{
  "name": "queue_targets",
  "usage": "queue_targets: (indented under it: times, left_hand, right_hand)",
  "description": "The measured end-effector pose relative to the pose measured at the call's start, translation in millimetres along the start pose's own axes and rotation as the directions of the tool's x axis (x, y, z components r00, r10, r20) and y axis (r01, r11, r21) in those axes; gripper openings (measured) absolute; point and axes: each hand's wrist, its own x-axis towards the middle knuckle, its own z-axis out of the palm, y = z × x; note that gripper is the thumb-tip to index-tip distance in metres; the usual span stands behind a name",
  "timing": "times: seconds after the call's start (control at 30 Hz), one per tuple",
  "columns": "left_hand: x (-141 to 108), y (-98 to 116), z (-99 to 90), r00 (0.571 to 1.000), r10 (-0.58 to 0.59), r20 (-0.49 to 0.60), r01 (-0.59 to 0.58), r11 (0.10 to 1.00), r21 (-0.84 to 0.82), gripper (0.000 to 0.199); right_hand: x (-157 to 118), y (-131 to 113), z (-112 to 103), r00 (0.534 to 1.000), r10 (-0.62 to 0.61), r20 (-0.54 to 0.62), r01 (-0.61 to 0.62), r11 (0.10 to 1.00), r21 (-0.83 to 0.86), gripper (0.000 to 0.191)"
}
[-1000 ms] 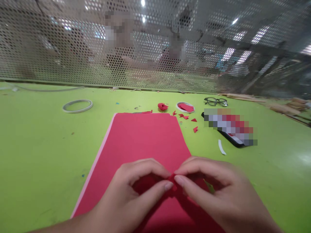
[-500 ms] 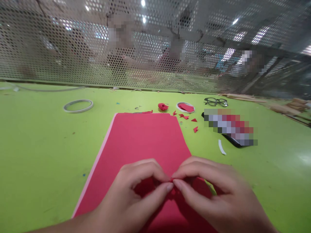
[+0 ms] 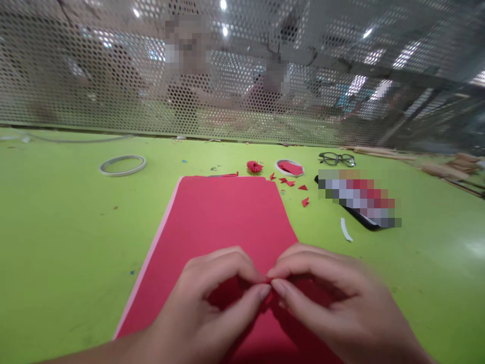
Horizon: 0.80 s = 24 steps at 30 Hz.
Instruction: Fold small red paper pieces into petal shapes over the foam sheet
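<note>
Thumb and forefinger of my left hand (image 3: 212,293) pinch a tiny red paper piece (image 3: 268,281), mostly hidden by the fingertips. From the other side my right hand (image 3: 333,293) grips the same piece, its fingertips meeting those of the left. Both hands are above a red paper sheet (image 3: 227,217), which has a pale edge showing along its left side. Past the sheet's far edge sits a round, pleated red paper piece (image 3: 254,166). Several small folded red paper triangles (image 3: 303,187) are scattered to its right.
A roll of tape (image 3: 122,166) lies far left; a white ring (image 3: 289,168) has red paper inside. Glasses (image 3: 337,159), a blurred-out phone-like object (image 3: 356,199) and a white strip (image 3: 346,230) are on the right. A perforated metal screen (image 3: 235,111) borders the green table, people behind it.
Both hands stay almost in place, still pinching the small red paper. The right hand's lower fingers have shifted slightly inward beneath it.
</note>
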Motion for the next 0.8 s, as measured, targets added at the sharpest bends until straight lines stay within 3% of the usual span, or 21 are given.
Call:
queue_targets:
  times: [0.33, 0.5, 0.8]
  left_hand:
    - [0, 2, -1.3, 1.0, 0.029, 0.008, -0.029, 0.999, 0.027, 0.019]
    - [-3, -4, 0.2, 0.997, 0.073, 0.029, -0.073, 0.997, 0.01, 0.021]
    - [-9, -12, 4.7, 0.995, 0.068, 0.076, -0.065, 0.997, -0.032, 0.022]
  right_hand:
    - [1, -5, -2, 0.998, 0.065, 0.012, -0.066, 0.997, 0.039, 0.018]
    - [2, -10, -3, 0.987, 0.133, 0.093, -0.131, 0.991, -0.031, 0.017]
    - [0, -8, -5, 0.986, 0.064, 0.152, -0.042, 0.989, -0.145, 0.017]
